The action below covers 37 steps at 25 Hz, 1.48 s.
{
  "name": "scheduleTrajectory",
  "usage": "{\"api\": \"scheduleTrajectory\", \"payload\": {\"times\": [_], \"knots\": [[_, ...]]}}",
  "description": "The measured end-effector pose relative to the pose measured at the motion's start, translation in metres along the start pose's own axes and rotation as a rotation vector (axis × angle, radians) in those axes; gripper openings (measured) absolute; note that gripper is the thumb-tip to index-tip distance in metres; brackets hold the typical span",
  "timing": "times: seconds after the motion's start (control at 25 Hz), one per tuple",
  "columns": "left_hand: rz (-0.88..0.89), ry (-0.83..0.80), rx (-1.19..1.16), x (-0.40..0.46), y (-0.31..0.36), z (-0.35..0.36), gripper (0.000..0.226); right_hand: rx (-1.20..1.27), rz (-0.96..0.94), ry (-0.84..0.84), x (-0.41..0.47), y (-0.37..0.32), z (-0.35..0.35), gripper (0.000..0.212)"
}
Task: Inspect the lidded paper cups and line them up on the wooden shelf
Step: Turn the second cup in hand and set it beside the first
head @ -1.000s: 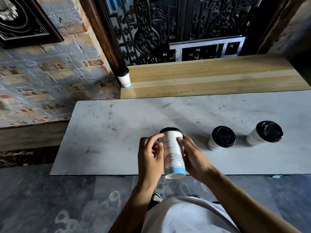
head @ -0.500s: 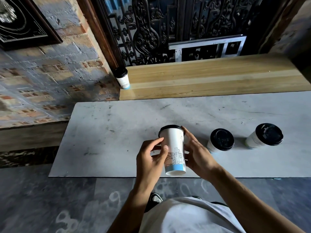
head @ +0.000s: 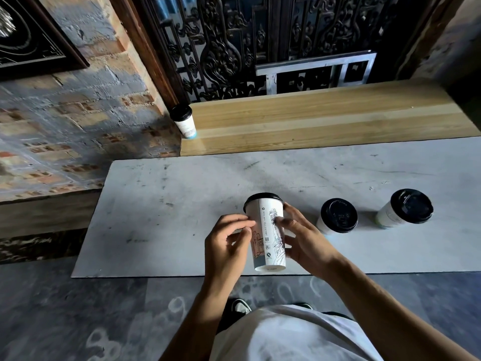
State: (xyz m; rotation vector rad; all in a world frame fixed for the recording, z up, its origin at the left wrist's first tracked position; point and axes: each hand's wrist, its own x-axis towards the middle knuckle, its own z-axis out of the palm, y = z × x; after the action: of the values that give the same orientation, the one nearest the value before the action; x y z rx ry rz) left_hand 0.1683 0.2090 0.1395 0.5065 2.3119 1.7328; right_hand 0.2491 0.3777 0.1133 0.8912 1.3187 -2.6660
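Grey and scuffed, the flat surface (head: 182, 204) was the largest item, lying in front of the person. Behind it ran one pale wooden shelf (head: 325, 118), set against a dark carved screen (head: 234, 43) and a brick wall (head: 78, 121) to the left.

Four lidded paper cups were counted, each white with a black lid. One shelf cup (head: 185, 122) stood upright at the shelf's far left end, against the wall corner. Two stood on the surface to the right: a middle cup (head: 337, 216) and, apart from it, a right-hand cup (head: 404, 208). The fourth, the held cup (head: 266, 233), was raised above the near edge of the surface, roughly upright, with its printed seam and small symbols facing the camera.

Both hands were on the held cup. The left hand (head: 226, 246) had its fingers curled, the tips touching the cup's left side. The right hand (head: 302, 238) had its fingers wrapped round the right side, thumb pressed on the print.
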Motion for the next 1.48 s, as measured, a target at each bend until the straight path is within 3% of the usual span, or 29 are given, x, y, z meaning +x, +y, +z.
{"api": "scheduleTrajectory", "payload": {"times": [0.16,0.36,0.48,0.6,0.84,1.04,1.24,1.36,1.48], "knots": [[-0.081,0.03,-0.067,0.001,0.001,0.002,0.003,-0.001,-0.006,-0.034,0.001,0.001,-0.006,0.058],[-0.106,-0.001,-0.06,0.0,-0.012,-0.004,0.009,-0.058,0.004,-0.01,-0.003,-0.002,-0.007,0.062],[-0.007,-0.022,-0.019,-0.001,-0.013,-0.005,0.028,-0.008,0.016,-0.009,-0.006,0.002,-0.005,0.071],[0.041,-0.034,0.005,-0.003,-0.013,-0.006,0.043,-0.036,-0.003,-0.056,-0.011,0.001,0.0,0.057],[-0.099,0.008,-0.112,-0.006,-0.014,-0.004,0.015,0.009,-0.016,-0.064,-0.01,0.001,-0.001,0.056],[-0.236,-0.019,-0.204,-0.01,-0.012,-0.004,0.014,-0.013,-0.032,-0.041,-0.008,0.001,-0.003,0.063],[-0.143,-0.037,-0.05,-0.011,-0.015,-0.003,0.034,-0.021,-0.033,-0.065,-0.011,0.001,-0.005,0.067],[-0.01,-0.034,0.067,-0.01,-0.015,-0.004,0.049,-0.144,-0.035,-0.141,-0.011,0.002,-0.005,0.049],[-0.002,-0.022,0.066,-0.011,-0.016,-0.003,0.049,-0.139,-0.061,-0.117,-0.009,0.006,-0.003,0.048]]}}
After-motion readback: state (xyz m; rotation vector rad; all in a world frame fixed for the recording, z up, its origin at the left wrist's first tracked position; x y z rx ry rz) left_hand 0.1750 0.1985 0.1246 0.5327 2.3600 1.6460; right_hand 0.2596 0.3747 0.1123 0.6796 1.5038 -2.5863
